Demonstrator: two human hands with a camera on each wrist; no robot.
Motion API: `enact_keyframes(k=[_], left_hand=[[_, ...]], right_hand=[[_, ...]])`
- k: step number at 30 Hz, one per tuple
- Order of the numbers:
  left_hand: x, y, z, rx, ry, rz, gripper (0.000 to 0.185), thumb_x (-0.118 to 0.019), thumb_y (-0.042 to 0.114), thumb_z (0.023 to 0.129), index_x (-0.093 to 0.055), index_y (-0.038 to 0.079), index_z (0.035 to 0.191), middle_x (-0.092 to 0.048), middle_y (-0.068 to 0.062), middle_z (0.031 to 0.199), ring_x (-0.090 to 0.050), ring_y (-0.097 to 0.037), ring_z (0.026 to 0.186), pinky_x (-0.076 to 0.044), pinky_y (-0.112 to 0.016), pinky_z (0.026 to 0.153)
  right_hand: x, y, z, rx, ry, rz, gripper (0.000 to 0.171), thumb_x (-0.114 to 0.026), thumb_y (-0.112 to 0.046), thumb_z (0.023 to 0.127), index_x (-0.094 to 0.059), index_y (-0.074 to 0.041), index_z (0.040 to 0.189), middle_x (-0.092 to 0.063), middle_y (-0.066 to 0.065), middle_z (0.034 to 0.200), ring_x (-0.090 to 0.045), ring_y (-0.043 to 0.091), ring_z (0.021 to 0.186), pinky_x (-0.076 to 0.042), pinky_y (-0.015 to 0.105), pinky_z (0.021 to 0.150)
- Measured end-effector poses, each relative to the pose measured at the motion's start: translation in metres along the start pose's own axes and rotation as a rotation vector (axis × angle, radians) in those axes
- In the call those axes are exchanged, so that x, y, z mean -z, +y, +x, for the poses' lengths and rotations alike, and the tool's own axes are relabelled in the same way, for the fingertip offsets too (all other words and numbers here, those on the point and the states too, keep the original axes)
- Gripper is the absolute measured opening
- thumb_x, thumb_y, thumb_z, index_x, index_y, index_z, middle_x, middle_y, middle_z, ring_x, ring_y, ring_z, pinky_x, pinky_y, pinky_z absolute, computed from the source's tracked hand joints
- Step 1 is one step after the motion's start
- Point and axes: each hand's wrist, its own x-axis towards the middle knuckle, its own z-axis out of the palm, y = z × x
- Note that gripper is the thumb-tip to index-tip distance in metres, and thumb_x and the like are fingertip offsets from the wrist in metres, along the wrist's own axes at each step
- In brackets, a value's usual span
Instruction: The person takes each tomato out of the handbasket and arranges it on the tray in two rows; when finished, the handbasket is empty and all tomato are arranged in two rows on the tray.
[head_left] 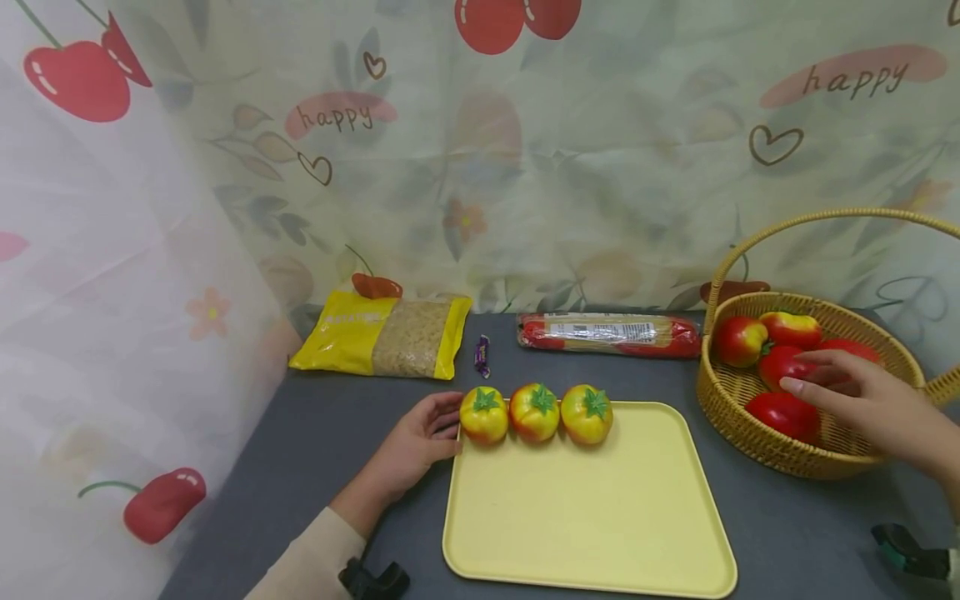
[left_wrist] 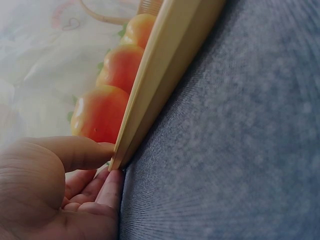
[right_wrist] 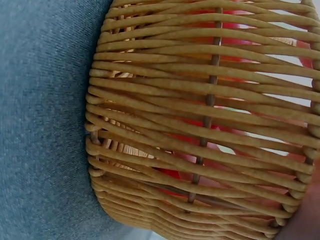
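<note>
Three yellow-and-red tomatoes with green leafy tops, the middle one a tomato [head_left: 535, 413], stand in a row along the far rim of a pale yellow tray [head_left: 585, 508]. My left hand [head_left: 420, 437] is at the tray's far left corner. In the left wrist view, its thumb [left_wrist: 85, 152] and fingers pinch the tray rim [left_wrist: 145, 85]. My right hand [head_left: 862, 396] reaches over the wicker basket [head_left: 720, 417], fingers loosely bent above red fruit [head_left: 783, 417]. Whether it touches any fruit cannot be made out. In the right wrist view, the basket's weave [right_wrist: 165, 105] mostly hides the hand.
Behind the tray lie a yellow bag of grain-like food [head_left: 382, 335], a small purple wrapped candy [head_left: 482, 357] and a red-ended pack of noodles [head_left: 607, 335]. The basket's tall handle [head_left: 817, 215] arches over it. A printed curtain [head_left: 510, 167] hangs behind the grey table.
</note>
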Motion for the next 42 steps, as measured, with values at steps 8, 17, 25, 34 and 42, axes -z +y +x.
enact_keyframes(k=[8,17,25,34,42], left_hand=[[0.000,0.001,0.000,-0.005,0.000,0.014,0.071,-0.072,-0.014,0.094,-0.045,-0.003,0.159,-0.048,-0.020,0.161,-0.048,-0.037,0.148,-0.044,-0.045,0.117],[0.001,0.002,0.001,-0.003,0.000,0.012,0.071,-0.071,-0.015,0.093,-0.045,-0.003,0.159,-0.048,-0.021,0.161,-0.047,-0.038,0.148,-0.044,-0.045,0.118],[0.000,0.001,0.000,-0.004,0.000,0.005,0.071,-0.071,-0.016,0.093,-0.046,-0.002,0.158,-0.048,-0.020,0.161,-0.047,-0.037,0.148,-0.044,-0.045,0.118],[0.000,0.000,0.000,-0.001,-0.002,0.013,0.071,-0.072,-0.014,0.094,-0.045,-0.002,0.159,-0.048,-0.020,0.161,-0.047,-0.037,0.148,-0.044,-0.045,0.118],[0.000,0.000,0.000,-0.001,0.000,0.004,0.071,-0.071,-0.015,0.094,-0.045,-0.003,0.159,-0.048,-0.021,0.161,-0.048,-0.038,0.148,-0.044,-0.046,0.118]], right_hand=[[-0.012,-0.002,0.003,0.085,-0.093,-0.076,0.064,-0.072,-0.043,0.105,-0.060,0.007,0.144,-0.062,0.034,0.135,-0.061,0.053,0.116,-0.059,0.065,0.089],[-0.014,-0.004,0.004,0.144,-0.081,-0.109,0.056,-0.087,-0.028,0.095,-0.065,0.005,0.134,-0.068,0.024,0.122,-0.065,0.041,0.104,-0.061,0.052,0.084],[-0.009,0.000,-0.001,0.155,0.100,0.008,0.065,-0.087,-0.023,0.096,-0.054,0.011,0.141,-0.053,0.035,0.132,-0.058,0.046,0.104,-0.055,0.027,0.069],[-0.013,0.001,-0.009,0.132,0.237,0.169,0.081,-0.081,-0.008,0.099,-0.027,0.018,0.153,-0.033,0.044,0.145,-0.064,0.029,0.099,-0.054,0.015,0.062],[-0.014,-0.006,-0.012,0.172,0.309,0.189,0.071,-0.081,-0.007,0.099,-0.038,0.014,0.152,-0.038,0.037,0.145,-0.046,-0.013,0.094,-0.049,0.008,0.067]])
